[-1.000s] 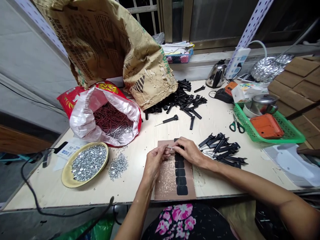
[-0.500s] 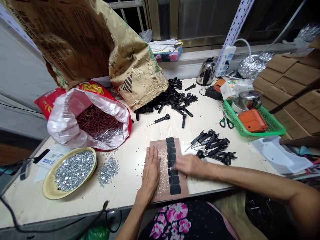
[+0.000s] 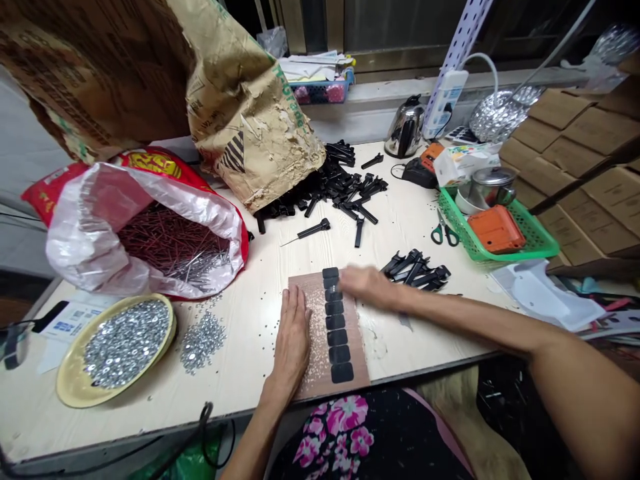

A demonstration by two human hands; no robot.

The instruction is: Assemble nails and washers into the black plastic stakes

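My left hand [image 3: 293, 337] lies flat along the left edge of a brown board [image 3: 360, 363], fingers stretched out. Pale flecks cover part of the board beside it. A column of black rounded-square pads [image 3: 337, 337] runs down the board. Over the upper pads is my right hand [image 3: 367, 288], blurred, with its fingers curled together. Whatever it holds, if anything, cannot be made out. A small shiny spot shows on a pad near its fingertips. Beyond the right wrist lies a pile of black plastic handle-like parts [image 3: 417, 267], partly hidden by the forearm.
Left are a yellow bowl of metal washers [image 3: 125, 343], a loose washer heap [image 3: 203, 341] and a red-and-white bag of thin rods [image 3: 173, 243]. A torn paper sack [image 3: 260, 133] spills black parts [image 3: 350, 187]. Scissors [image 3: 444, 233], a green basket [image 3: 537, 252] and a kettle [image 3: 405, 127] stand right.
My right hand has moved up the board, from the middle pads to the upper ones. The left hand stays flat on the board. The whole view has shifted slightly.
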